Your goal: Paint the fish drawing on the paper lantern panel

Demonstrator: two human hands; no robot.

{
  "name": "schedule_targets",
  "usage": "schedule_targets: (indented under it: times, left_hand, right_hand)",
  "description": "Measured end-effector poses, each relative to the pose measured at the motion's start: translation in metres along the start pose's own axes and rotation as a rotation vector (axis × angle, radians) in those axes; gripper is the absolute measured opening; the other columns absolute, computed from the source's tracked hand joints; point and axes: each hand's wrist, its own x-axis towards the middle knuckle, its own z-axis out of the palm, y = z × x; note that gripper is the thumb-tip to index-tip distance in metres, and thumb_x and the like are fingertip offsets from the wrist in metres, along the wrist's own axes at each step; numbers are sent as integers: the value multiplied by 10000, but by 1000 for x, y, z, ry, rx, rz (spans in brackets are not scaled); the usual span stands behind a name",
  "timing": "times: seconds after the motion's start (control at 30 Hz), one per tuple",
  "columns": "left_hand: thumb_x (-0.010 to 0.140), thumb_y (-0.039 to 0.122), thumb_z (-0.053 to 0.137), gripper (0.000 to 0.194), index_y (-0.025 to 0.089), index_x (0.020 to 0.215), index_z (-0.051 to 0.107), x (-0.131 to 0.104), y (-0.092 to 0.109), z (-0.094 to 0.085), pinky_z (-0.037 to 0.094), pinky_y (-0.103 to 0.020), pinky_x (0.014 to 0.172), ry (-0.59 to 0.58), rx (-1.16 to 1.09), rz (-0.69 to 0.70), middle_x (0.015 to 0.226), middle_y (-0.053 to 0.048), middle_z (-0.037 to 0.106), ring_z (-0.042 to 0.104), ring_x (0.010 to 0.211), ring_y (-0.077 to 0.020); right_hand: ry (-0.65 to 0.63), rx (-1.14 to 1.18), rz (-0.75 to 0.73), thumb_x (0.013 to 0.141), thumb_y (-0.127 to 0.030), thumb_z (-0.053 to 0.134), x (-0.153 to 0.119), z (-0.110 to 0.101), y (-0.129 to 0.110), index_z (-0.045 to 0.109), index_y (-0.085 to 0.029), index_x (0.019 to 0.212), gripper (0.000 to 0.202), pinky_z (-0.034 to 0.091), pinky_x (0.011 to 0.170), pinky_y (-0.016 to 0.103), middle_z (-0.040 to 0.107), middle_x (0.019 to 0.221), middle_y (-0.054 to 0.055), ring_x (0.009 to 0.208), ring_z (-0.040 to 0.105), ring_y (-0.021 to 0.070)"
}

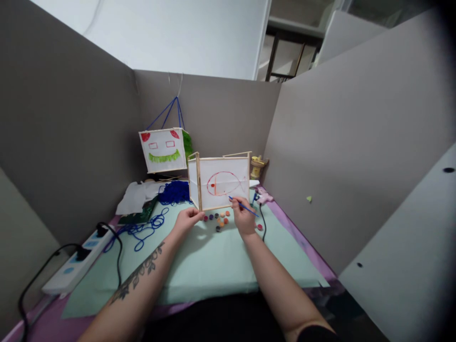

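Observation:
A paper lantern (228, 166) with a thin wooden frame stands upright before me; its front panel bears a fish outlined in red, with a red eye and an orange line behind the head. My left hand (187, 221) pinches the lower left corner of the wooden frame. In my right hand (244, 218) is a slim blue paintbrush (245, 207), its tip close to the panel under the fish; whether it touches cannot be made out. Small paint pots (223, 222) in several colours sit on the table below the lantern.
A finished-looking lantern (166, 151) hangs by blue cords at the back left. Blue cord (174, 192), white paper (137, 197) and a power strip (76, 261) lie on the left. A pink glue gun (264, 195) and twine spool (257, 167) are at the back right. Grey partitions (338, 142) enclose the table.

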Motion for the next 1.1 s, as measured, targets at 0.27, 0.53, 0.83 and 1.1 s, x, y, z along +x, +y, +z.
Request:
schedule_targets:
  times: [0.27,0.53,0.83,1.1]
  left_hand:
    - [659,483,655,338,152,600,620,-1,1,0,342,-231,536,-2,-11,1,567,-15,603,487,533,-124]
    - [653,472,664,329,152,592,621,-1,1,0,348,-233,541,-10,-18,2,569,-22,617,506,541,-131]
    - [662,484,656,336,154,606,626,0,0,-1,342,-232,540,-6,-7,3,565,-12,606,497,535,-126]
    - [661,506,660,359,152,622,609,3,-7,0,341,-232,540,13,-7,-4,567,-3,587,481,527,-116]
  right_hand:
    - [-9,-15,28,866,-367,510,-1,-2,0,654,-182,882,235,487,626,255,695,752,31,658,623,149]
    - [61,9,5,862,-346,510,-2,-6,-2,647,-178,869,217,489,623,268,702,806,50,636,604,145]
    - [-34,37,-39,863,-316,462,-1,-15,-9,595,-186,713,239,458,584,259,627,623,9,579,577,141]
    - [-371,-2,-141,878,-275,415,-4,-20,-7,564,-196,691,253,411,571,229,576,573,-11,564,548,126]
